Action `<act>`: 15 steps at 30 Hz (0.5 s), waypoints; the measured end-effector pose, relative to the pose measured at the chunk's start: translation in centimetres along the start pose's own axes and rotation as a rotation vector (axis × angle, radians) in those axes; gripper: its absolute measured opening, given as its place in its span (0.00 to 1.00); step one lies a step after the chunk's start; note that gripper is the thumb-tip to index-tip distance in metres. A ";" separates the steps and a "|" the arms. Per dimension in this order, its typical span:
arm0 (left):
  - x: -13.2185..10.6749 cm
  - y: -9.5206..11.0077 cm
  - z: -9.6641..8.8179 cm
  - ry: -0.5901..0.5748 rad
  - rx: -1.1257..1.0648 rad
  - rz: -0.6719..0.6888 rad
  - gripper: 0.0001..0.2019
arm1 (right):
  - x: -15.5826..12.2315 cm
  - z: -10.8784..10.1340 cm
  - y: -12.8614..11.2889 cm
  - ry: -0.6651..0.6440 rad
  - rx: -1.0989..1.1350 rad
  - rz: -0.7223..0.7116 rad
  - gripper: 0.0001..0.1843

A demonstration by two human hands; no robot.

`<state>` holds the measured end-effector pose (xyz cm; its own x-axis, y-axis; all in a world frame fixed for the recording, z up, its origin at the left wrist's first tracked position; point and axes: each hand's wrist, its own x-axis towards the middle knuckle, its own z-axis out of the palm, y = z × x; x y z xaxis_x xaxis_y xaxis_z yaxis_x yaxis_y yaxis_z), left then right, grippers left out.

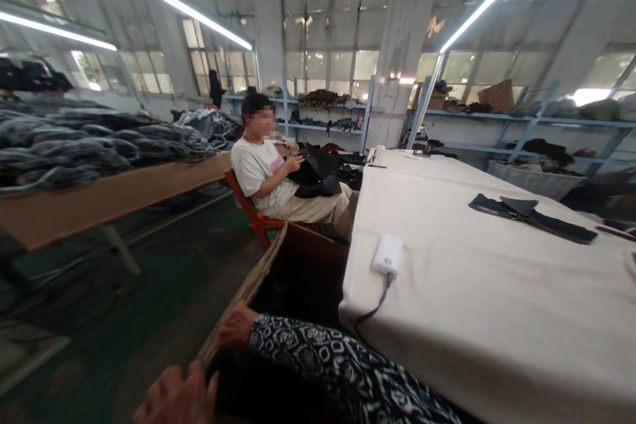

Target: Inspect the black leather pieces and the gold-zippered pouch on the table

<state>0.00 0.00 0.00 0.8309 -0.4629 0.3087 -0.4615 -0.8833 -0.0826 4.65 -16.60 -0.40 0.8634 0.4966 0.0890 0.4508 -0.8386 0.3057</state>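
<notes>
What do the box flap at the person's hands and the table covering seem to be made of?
The box flap looks like brown corrugated cardboard: matt and unpainted, its cut edge showing layered paper. The table covering looks like cream cloth: matt, with soft creases, though no weave shows.

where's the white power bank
In the head view, the white power bank lies near the left edge of the cloth-covered table, its black cable trailing toward the person's patterned sleeve.
</notes>
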 end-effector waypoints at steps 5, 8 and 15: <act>3.3 0.9 1.4 -0.440 -0.135 -0.010 0.23 | 0.0 -0.8 -0.5 -0.058 0.175 0.006 0.16; 5.1 0.7 2.8 -0.473 -0.145 -0.095 0.27 | -0.1 -0.3 -0.8 -0.022 0.165 0.050 0.16; 5.2 -0.2 3.6 -0.446 -0.163 0.026 0.27 | -0.4 0.7 -0.5 0.018 0.166 0.125 0.13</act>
<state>5.56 -2.54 -1.80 0.8545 -0.5026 -0.1315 -0.4968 -0.8645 0.0759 4.21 -16.59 -1.20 0.9115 0.3888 0.1339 0.3727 -0.9187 0.1308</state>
